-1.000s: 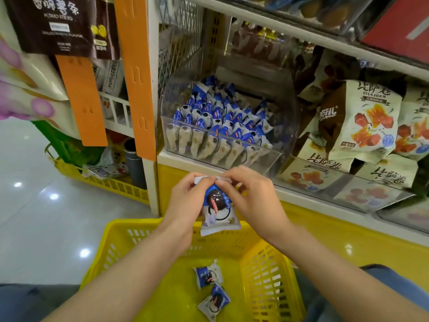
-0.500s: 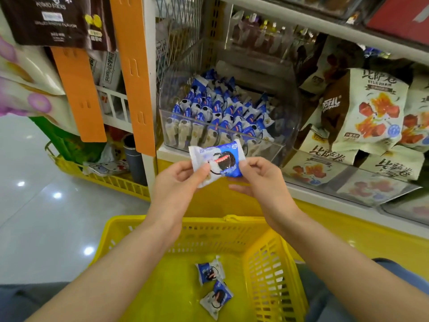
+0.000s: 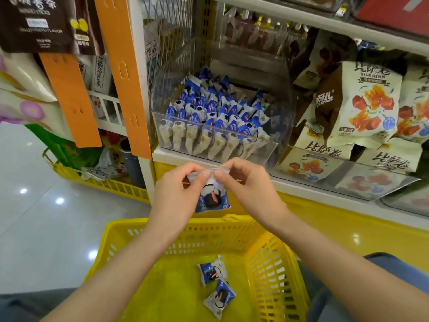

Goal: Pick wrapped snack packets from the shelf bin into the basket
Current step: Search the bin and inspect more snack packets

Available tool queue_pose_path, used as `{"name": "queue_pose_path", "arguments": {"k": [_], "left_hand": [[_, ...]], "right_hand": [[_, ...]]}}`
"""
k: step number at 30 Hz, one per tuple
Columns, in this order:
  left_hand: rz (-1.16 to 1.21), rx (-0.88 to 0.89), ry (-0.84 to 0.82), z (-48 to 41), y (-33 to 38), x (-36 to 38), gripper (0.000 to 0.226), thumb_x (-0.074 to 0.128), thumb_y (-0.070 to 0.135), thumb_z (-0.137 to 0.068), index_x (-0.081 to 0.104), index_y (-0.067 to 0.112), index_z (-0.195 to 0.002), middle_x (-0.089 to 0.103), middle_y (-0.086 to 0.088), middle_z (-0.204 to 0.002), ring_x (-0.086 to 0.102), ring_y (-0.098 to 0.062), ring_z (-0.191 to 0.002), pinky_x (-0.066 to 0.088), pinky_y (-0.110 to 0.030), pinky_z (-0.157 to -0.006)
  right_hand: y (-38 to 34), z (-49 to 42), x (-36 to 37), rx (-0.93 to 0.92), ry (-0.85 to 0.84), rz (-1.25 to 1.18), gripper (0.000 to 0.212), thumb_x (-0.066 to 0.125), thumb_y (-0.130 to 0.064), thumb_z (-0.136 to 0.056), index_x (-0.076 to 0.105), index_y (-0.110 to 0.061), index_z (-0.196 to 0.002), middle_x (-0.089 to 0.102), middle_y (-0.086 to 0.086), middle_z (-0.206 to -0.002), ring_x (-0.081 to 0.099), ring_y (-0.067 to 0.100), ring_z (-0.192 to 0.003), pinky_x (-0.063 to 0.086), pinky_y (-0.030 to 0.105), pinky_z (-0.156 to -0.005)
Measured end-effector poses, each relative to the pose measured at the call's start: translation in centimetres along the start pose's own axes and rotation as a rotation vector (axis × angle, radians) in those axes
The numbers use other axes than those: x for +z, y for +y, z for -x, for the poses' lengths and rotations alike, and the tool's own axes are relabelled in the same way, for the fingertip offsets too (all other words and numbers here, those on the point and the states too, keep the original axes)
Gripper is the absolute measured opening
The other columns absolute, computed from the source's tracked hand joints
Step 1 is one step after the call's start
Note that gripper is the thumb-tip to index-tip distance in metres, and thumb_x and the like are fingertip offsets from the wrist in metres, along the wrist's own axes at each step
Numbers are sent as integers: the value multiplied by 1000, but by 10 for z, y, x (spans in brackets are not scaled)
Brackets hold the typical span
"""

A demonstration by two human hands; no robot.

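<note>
- Shop shelving in white metal fills the background, with glossy pale floor to the left.
- Left hand [image 3: 176, 196] and right hand [image 3: 250, 189] both pinch the crimped top seal of one small blue-and-white wrapped snack packet [image 3: 212, 198]. Thumbs and forefingers are closed on it, and the packet hangs upright between them.
- It hangs over the far rim of the yellow slotted plastic basket [image 3: 130, 225], not yet inside.
- To do the drop well, I would bring it nearer the body, over the basket's middle. Then I would loosen both pinches together so it clears the rim.
- It should land near the two matching packets [image 3: 211, 270] already on the basket floor.
- Above the hands, the clear plastic shelf bin [image 3: 278, 126] holds many more such packets in rows [image 3: 209, 117].
</note>
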State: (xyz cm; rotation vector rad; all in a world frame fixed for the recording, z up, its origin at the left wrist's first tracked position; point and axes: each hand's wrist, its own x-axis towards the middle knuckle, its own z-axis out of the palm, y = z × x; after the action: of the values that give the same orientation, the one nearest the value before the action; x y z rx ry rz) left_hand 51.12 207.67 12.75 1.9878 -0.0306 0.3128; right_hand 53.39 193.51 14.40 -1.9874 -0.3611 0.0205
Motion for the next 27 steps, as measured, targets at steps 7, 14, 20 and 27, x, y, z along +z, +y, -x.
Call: {"name": "queue_pose_path", "arguments": {"k": [7,14,20,27], "left_hand": [[261,-190,-107,-5,3,-1,19,57,22,-88,66,20,-72,67,-4,-71,62,-15,-71,50,-36,-72],[385,-615,-197,-9,-4,3,48,28,44,-97,62,11,-86,65,-6,-71,62,-18,-66,50,-32,-66],[778,-611,-93,-12,-2,-5,27,48,28,-93,67,10,-100,73,-6,-90,67,-13,-79,52,-30,-71],[552,-430,-76,-9,6,-4,17,51,20,-93,67,24,-94,73,6,-90,67,-10,-90,50,-29,-84]], "right_hand": [[2,6,-5,-397,107,501,12,59,-24,-89,66,-15,-90,63,-4,-83,57,10,-78,51,32,-65],[-2,6,-8,-331,198,294,7,59,-20,-89,64,-15,-91,62,-6,-87,58,5,-85,51,27,-74],[2,9,-6,-549,-33,487,11,62,-14,-85,67,-6,-92,64,6,-101,51,12,-98,41,20,-86],[-4,6,2,56,37,-104,19,49,-23,-94,50,-23,-113,60,-9,-109,58,-3,-97,48,12,-81]]}}
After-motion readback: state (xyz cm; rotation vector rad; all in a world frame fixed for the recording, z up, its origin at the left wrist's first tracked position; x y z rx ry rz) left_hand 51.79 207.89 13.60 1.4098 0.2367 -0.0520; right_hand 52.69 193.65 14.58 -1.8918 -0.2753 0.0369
